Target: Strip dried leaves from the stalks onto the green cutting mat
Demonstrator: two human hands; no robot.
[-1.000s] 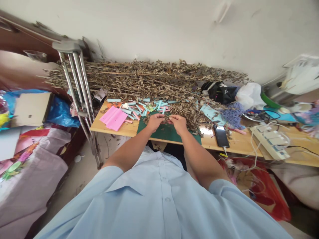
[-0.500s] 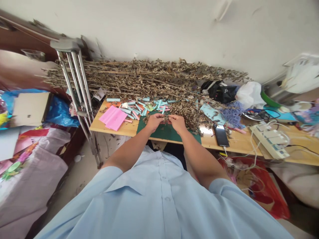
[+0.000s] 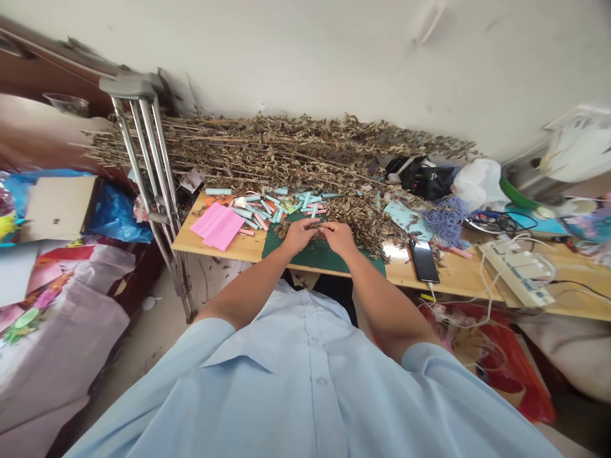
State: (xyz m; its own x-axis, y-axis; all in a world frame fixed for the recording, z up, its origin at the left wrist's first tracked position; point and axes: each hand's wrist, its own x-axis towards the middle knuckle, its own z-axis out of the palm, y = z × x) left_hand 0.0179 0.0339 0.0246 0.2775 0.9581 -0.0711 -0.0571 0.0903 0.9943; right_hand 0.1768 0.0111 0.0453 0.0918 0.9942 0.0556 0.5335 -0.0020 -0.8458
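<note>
My left hand (image 3: 300,235) and my right hand (image 3: 338,236) meet over a dark green mat (image 3: 315,259) at the table's front edge. The fingers of both are closed and close together; what lies between them is too small to make out. Crumbled dry leaves (image 3: 353,216) are heaped just beyond and to the right of my right hand. Small light blue and pink paper rolls (image 3: 305,201) lie scattered behind my hands. Pink paper sheets (image 3: 217,226) rest to the left of the mat.
Long dried leafy stalks (image 3: 267,146) lie along the wall. Metal crutches (image 3: 150,152) lean at the left. On the right are a black phone (image 3: 424,261) with a cable, blue yarn (image 3: 446,221), a white power strip (image 3: 516,272) and a white plastic bag (image 3: 478,183).
My hands have shifted slightly, and the reddish piece that showed beneath my fingers is now covered. The fingers of both hands lie flatter over it.
</note>
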